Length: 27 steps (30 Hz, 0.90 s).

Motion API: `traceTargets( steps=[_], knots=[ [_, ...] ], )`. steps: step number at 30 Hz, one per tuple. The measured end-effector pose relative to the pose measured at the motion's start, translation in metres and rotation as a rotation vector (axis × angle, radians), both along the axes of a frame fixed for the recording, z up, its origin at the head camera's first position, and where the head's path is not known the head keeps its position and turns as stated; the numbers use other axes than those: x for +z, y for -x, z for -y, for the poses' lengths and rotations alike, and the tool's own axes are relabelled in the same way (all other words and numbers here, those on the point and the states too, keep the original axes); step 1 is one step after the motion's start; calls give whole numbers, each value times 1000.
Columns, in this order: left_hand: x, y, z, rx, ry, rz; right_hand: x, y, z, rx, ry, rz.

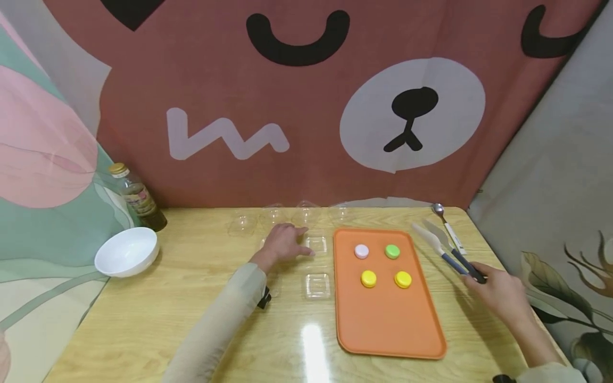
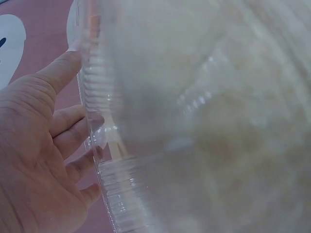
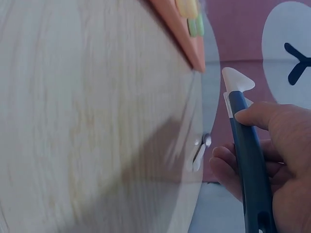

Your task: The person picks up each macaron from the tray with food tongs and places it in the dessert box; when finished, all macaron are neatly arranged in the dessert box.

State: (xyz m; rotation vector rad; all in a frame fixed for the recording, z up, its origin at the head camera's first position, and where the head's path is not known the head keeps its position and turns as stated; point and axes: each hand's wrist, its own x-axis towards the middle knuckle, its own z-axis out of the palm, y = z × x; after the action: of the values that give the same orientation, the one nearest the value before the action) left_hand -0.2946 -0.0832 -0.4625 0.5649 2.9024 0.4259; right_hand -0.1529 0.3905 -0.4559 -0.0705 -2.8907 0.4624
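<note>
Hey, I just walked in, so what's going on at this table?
A person is working at a table. Their right grip holds tongs off to the right of an orange tray. Their left grip is spread among clear plastic containers; whether it touches one is hard to tell. Four macarons, two yellow, one green and one pale pink, lie on the tray, apart from the tongs.

The pale wooden table [image 1: 129, 330] has glare left and shadow right of the orange rectangular tray [image 1: 390, 324]; left wrist view blurs a clear plastic container [image 2: 204, 121].
</note>
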Motion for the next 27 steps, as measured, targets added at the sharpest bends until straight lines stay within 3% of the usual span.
traceTargets(
  steps=[6, 14, 21, 27],
  knots=[
    [2, 2, -2, -3, -1, 3, 6, -4, 12, 73, -8, -38],
    [1, 2, -2, -7, -15, 8, 15, -6, 36, 169, 25, 79],
    [2, 4, -2, -3, -37, 14, 14, -4, 52, 255, 12, 66],
    [1, 5, -1, 0, -33, 24, 12, -2, 62, 283, 35, 115]
  ],
)
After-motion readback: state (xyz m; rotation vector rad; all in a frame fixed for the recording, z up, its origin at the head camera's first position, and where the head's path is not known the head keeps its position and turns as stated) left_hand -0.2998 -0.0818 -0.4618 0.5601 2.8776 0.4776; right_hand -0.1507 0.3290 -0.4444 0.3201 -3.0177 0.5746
